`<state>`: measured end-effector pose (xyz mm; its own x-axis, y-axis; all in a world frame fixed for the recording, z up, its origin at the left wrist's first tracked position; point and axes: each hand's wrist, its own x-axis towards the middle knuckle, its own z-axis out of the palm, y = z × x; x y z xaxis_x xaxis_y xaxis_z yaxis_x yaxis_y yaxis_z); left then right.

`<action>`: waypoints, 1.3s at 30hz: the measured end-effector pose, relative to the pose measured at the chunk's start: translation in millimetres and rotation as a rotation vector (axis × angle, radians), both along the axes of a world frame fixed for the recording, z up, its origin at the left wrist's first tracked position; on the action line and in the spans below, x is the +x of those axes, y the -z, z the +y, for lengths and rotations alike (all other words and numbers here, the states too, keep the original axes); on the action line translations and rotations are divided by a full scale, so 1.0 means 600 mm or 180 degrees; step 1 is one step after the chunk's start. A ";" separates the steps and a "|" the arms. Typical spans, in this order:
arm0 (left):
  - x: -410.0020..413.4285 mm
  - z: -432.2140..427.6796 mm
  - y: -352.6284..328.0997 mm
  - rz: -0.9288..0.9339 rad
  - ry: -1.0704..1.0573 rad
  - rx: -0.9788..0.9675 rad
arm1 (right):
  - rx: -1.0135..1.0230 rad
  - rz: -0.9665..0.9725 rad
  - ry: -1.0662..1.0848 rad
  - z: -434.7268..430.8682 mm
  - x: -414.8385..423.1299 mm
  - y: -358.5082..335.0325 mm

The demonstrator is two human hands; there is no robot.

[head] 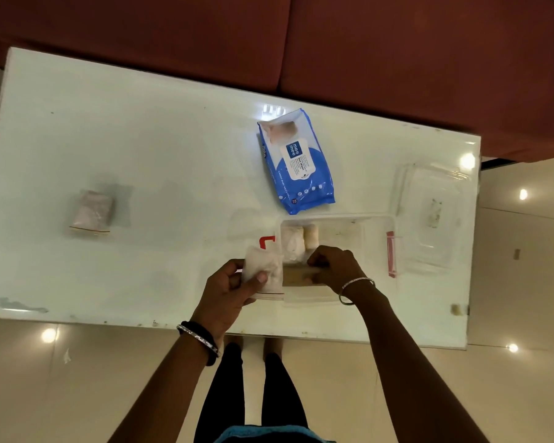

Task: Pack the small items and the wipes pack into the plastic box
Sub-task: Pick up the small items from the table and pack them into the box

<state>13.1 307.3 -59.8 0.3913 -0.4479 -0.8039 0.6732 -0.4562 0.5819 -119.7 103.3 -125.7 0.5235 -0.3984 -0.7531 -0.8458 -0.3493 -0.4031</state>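
Observation:
A clear plastic box (pixel 378 225) with red side clips stands near the table's front edge. Inside it, at its left end, lie a white pouch (pixel 292 243) and a small cream roll (pixel 311 237). My left hand (pixel 229 290) is shut on a small zip bag of white items (pixel 264 271), just left of the box. My right hand (pixel 335 266) reaches into the box's near side, fingers pinched on a clear packet (pixel 301 276). The blue wipes pack (pixel 298 161) lies flat behind the box. Another small bag (pixel 92 211) rests far left.
The box's clear lid (pixel 429 215) lies to the right, close to the white table's (pixel 141 139) right edge. A dark red sofa (pixel 397 59) runs behind the table. My legs stand at the table's front edge on a glossy tiled floor.

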 end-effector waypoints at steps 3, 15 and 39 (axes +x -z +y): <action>-0.014 -0.007 0.002 -0.0073 0.0055 0.0063 | -0.0203 0.0017 0.0212 -0.004 -0.002 0.005; -0.089 -0.095 -0.014 -0.1009 0.0417 0.0449 | 0.1833 -0.1150 0.2690 0.065 -0.035 -0.145; -0.084 -0.074 0.020 -0.2273 0.0842 0.1001 | -0.0869 -0.0367 0.2450 -0.015 0.014 0.031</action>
<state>-37.1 262.9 -71.8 0.7689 -0.3926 -0.5046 0.0368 -0.7608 0.6479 -111.3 94.4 -144.5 0.0974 -0.8385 -0.5361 -0.8472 0.2128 -0.4868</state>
